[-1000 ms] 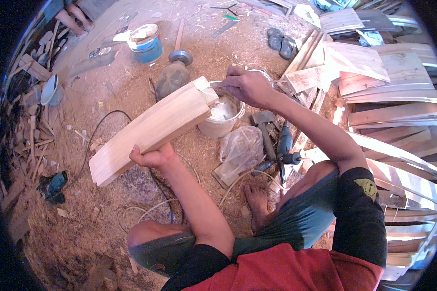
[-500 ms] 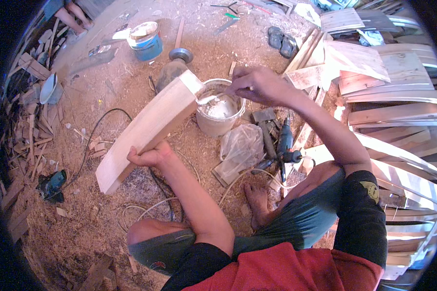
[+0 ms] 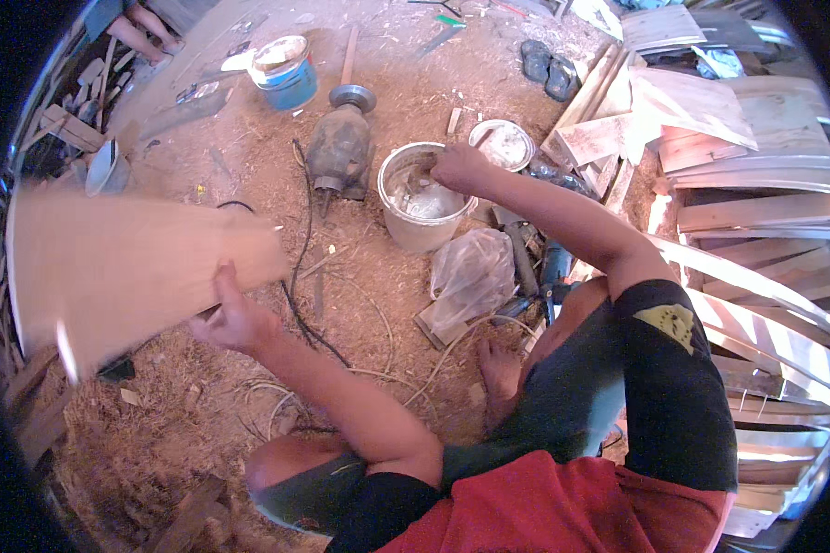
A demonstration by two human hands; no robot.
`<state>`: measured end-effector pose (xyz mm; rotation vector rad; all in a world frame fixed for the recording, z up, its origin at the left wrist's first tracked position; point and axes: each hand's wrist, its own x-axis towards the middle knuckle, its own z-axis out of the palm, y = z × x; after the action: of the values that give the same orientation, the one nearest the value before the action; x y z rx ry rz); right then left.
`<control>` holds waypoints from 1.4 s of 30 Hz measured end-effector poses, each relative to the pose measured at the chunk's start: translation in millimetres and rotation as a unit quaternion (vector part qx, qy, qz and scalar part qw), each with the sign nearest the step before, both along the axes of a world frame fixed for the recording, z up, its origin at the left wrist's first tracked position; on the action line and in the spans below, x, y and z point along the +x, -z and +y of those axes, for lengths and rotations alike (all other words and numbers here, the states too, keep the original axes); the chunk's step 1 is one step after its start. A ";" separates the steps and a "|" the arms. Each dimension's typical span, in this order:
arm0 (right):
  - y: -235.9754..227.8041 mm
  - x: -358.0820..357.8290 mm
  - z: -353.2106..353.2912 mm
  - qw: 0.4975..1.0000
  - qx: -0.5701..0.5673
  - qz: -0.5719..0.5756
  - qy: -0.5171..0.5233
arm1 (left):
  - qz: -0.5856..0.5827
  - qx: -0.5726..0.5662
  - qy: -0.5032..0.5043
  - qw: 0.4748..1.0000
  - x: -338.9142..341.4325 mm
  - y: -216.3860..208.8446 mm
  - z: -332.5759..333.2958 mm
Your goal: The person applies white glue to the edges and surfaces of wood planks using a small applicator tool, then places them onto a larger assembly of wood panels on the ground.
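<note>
My left hand [image 3: 235, 318] grips the edge of a broad pale wooden board [image 3: 129, 276], which is blurred by motion and held out at the left. My right hand [image 3: 463, 171] is closed over the rim of a white bucket [image 3: 420, 229], its fingers reaching inside. Pale paste coats the bucket's inner wall and bottom. What the right fingers pinch is mostly hidden. Just behind that hand lies a round white lid [image 3: 504, 145] with pale material on it. A clear plastic bag [image 3: 473, 272] rests against the bucket's near right side.
A grinder [image 3: 341, 147] with a round disc lies left of the bucket, its dark cord [image 3: 297, 304] running nearer. A blue bucket [image 3: 286, 81] stands farther back. Beside my foot is a blue power tool [image 3: 555, 267]. Sandals [image 3: 550, 71] and stacked planks [image 3: 756, 221] occupy the right. Another person's legs [image 3: 138, 32] show far left.
My left hand has swung the wooden board leftward and turned its broad face up, away from the bucket. My right hand has moved down into the bucket's mouth. The lid has come into sight.
</note>
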<state>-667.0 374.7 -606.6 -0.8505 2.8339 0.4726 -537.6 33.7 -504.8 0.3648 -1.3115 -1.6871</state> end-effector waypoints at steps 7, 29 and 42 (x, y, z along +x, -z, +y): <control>44.0 -19.7 -23.7 0.997 0.038 -0.003 -0.064 | -0.129 -0.465 0.012 0.876 9.7 5.2 -0.4; -167.3 13.6 75.8 0.885 -0.405 -0.200 0.110 | -0.249 -0.590 0.050 0.766 -16.8 94.8 42.3; -135.3 32.0 32.2 0.960 -0.272 0.064 -0.002 | -0.197 -0.545 0.083 0.811 -14.2 88.4 46.6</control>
<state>-635.0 406.9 -471.3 -0.9322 3.1291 -0.2876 -551.8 80.3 -593.2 -0.1167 -2.4253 -0.7319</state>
